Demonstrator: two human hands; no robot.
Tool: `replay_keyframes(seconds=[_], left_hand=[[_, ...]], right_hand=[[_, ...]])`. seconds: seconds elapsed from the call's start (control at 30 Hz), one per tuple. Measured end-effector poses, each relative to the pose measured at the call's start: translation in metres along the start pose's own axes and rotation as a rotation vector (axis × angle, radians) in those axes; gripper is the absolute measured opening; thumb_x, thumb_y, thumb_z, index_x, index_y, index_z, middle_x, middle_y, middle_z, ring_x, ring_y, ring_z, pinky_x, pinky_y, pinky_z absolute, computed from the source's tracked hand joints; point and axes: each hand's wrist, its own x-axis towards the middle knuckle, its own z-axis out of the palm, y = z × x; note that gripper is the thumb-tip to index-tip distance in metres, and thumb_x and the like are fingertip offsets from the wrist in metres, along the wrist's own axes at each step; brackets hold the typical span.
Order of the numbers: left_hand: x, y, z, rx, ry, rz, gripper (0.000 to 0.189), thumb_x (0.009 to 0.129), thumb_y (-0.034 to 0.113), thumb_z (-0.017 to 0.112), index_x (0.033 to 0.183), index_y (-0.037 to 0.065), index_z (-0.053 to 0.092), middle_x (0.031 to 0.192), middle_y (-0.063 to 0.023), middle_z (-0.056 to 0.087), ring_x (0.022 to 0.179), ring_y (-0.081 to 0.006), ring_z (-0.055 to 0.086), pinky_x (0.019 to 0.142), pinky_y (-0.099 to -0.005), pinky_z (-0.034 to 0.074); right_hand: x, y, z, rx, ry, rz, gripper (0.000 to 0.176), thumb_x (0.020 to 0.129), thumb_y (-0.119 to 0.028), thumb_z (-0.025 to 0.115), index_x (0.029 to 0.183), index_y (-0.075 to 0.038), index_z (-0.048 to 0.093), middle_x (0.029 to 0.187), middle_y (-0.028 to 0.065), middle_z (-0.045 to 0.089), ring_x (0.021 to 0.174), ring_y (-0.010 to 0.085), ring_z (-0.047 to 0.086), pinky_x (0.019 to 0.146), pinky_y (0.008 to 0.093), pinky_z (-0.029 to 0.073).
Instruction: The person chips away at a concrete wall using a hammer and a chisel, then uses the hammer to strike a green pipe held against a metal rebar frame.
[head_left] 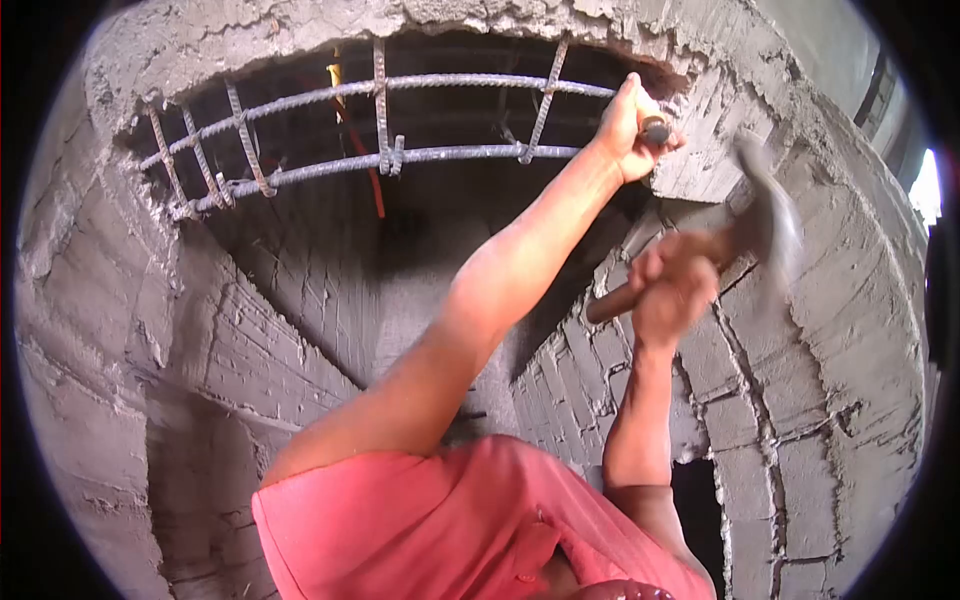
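Rebar (380,158) lies bare across a broken opening at the top of the view, two long grey bars running side by side with short cross ties wired over them, and ragged concrete (250,30) hangs around the edge of the hole. At the right end of the bars the left hand (625,125) is up on a straight arm and closed in a full fist around a chisel (655,130). Only the dark butt end of the tool shows past the thumb side, and its tip is hidden where it meets the chipped concrete face (700,165) just beside the end of the upper bar. Below and to the right of the chisel, the right hand (675,285) is wrapped tight round the wooden handle of a hammer (765,215). The handle's end sticks out to the left of the fist, and the head, smeared by motion blur, is up to the right, apart from the chisel. Behind both hands stands a grey block wall (800,400) with rough mortar joints. An orange-red cord (372,175) hangs behind the bars inside the dark recess, with a yellow piece (335,75) above it. A pink shirt (450,530) covers the bottom of the frame, both bare arms rising from it
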Motion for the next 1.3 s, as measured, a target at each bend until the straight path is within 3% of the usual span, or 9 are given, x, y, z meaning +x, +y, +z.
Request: replay_keyframes(seconds=[0.1, 0.17, 0.23, 0.3, 0.47, 0.57, 0.8, 1.03, 1.3], left_hand=[[0.007, -0.004, -0.011, -0.013, -0.044, -0.010, 0.052, 0.098, 0.058, 0.047, 0.069, 0.015, 0.049, 0.066, -0.0083, 0.058, 0.060, -0.0273, 0.060, 0.079, -0.0509, 0.053], [0.008, 0.000, -0.012, -0.010, -0.032, -0.010, 0.052, 0.098, 0.058, 0.047, 0.069, 0.016, 0.048, 0.065, -0.0074, 0.057, 0.061, -0.0263, 0.060, 0.078, -0.0500, 0.053], [0.005, -0.001, -0.005, -0.026, -0.016, -0.030, 0.052, 0.099, 0.059, 0.046, 0.070, 0.016, 0.048, 0.065, -0.0056, 0.055, 0.061, -0.0243, 0.059, 0.074, -0.0481, 0.054], [0.010, -0.005, -0.007, 0.058, 0.031, -0.015, 0.051, 0.099, 0.061, 0.043, 0.074, 0.016, 0.049, 0.066, -0.0036, 0.051, 0.069, -0.0239, 0.058, 0.070, -0.0464, 0.052], [0.015, -0.013, -0.009, 0.013, 0.016, -0.068, 0.064, 0.097, 0.067, 0.037, 0.078, 0.008, 0.053, 0.067, -0.0136, 0.058, 0.059, -0.0301, 0.061, 0.074, -0.0520, 0.055], [0.006, -0.023, -0.006, -0.023, 0.019, -0.048, 0.065, 0.097, 0.066, 0.036, 0.079, 0.007, 0.054, 0.064, -0.0135, 0.058, 0.056, -0.0304, 0.061, 0.074, -0.0527, 0.055], [-0.029, -0.027, 0.011, -0.068, -0.018, -0.064, 0.062, 0.096, 0.069, 0.037, 0.077, 0.011, 0.051, 0.060, -0.0122, 0.056, 0.054, -0.0298, 0.060, 0.071, -0.0541, 0.055], [-0.032, -0.041, 0.021, -0.115, 0.076, 0.032, 0.054, 0.099, 0.065, 0.038, 0.078, 0.015, 0.046, 0.062, -0.0098, 0.052, 0.054, -0.0294, 0.058, 0.061, -0.0518, 0.053], [0.027, -0.042, 0.049, -0.259, 0.276, 0.051, 0.067, 0.096, 0.074, 0.027, 0.088, 0.011, 0.049, 0.080, -0.0103, 0.056, 0.067, -0.0257, 0.057, 0.061, -0.0444, 0.051]], right_hand=[[-0.012, -0.037, 0.012, -0.114, -0.336, -0.560, 0.071, 0.077, -0.080, 0.058, 0.091, -0.011, 0.047, 0.072, 0.0050, 0.048, 0.059, 0.0175, 0.047, 0.054, 0.0318, 0.043], [-0.002, -0.017, 0.008, -0.028, -0.429, -0.795, 0.069, 0.084, -0.078, 0.053, 0.089, -0.010, 0.045, 0.067, 0.0023, 0.044, 0.056, 0.0157, 0.046, 0.051, 0.0300, 0.041], [0.010, 0.018, -0.004, -0.320, -0.095, -0.203, 0.063, 0.093, -0.072, 0.046, 0.087, -0.009, 0.044, 0.061, -0.0014, 0.038, 0.051, 0.0132, 0.043, 0.047, 0.0283, 0.037], [0.026, 0.028, -0.015, -0.635, -0.172, 0.045, 0.056, 0.099, -0.064, 0.043, 0.089, -0.009, 0.046, 0.061, -0.0025, 0.037, 0.048, 0.0107, 0.038, 0.044, 0.0270, 0.034], [-0.025, -0.002, -0.022, 0.013, -0.129, -0.066, 0.060, 0.089, -0.067, 0.059, 0.103, -0.011, 0.042, 0.082, 0.0018, 0.042, 0.070, 0.0106, 0.046, 0.055, 0.0251, 0.042], [-0.050, 0.000, -0.042, -0.084, -0.192, -0.251, 0.069, 0.082, -0.076, 0.058, 0.095, -0.011, 0.039, 0.078, 0.0033, 0.043, 0.064, 0.0139, 0.044, 0.053, 0.0271, 0.042], [-0.069, -0.014, -0.044, -0.041, -0.038, 0.004, 0.069, 0.083, -0.079, 0.052, 0.093, -0.011, 0.040, 0.072, 0.0033, 0.043, 0.056, 0.0152, 0.045, 0.050, 0.0280, 0.044], [-0.065, -0.017, -0.045, -0.098, 0.036, -0.064, 0.065, 0.084, -0.073, 0.057, 0.099, -0.012, 0.042, 0.073, 0.0025, 0.046, 0.053, 0.0129, 0.045, 0.048, 0.0255, 0.045], [-0.010, -0.120, -0.023, -0.004, -0.327, -0.289, 0.057, 0.089, -0.068, 0.057, 0.111, -0.015, 0.052, 0.076, 0.0032, 0.048, 0.060, 0.0192, 0.052, 0.060, 0.0362, 0.047]])
